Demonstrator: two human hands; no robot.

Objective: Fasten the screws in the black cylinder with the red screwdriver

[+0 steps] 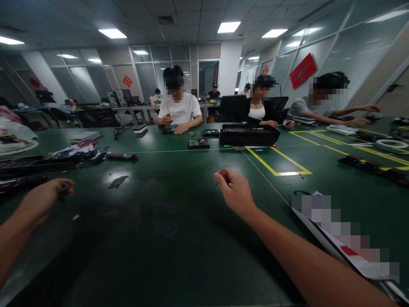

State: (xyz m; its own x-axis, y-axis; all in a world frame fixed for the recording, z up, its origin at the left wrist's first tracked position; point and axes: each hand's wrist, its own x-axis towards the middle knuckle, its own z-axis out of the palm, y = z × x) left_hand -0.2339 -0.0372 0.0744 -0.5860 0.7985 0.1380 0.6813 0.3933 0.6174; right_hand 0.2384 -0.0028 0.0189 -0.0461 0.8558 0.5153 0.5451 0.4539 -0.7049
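Note:
Over the left side of the green table (pixel 191 264), my left hand (pixel 43 200) is closed around a small dark object (pixel 64 188) that I cannot make out. My right hand (pixel 236 189) is raised near the middle, its fingers pinched on a small brown piece (pixel 224 173) with a thin dark tip pointing down. The two hands are far apart. Beneath and between them a dark patch (pixel 119 182) marks the tabletop, and a small pale scrap (pixel 76 217) lies near my left hand.
At the left lie a dark tool (pixel 122 157), red-handled scissors (pixel 87 143) and piled parts. A black box (pixel 249 135) and a circuit-board unit (pixel 198 143) stand ahead. White sheet-like item (pixel 345 251) lies at right. Several people work across the table.

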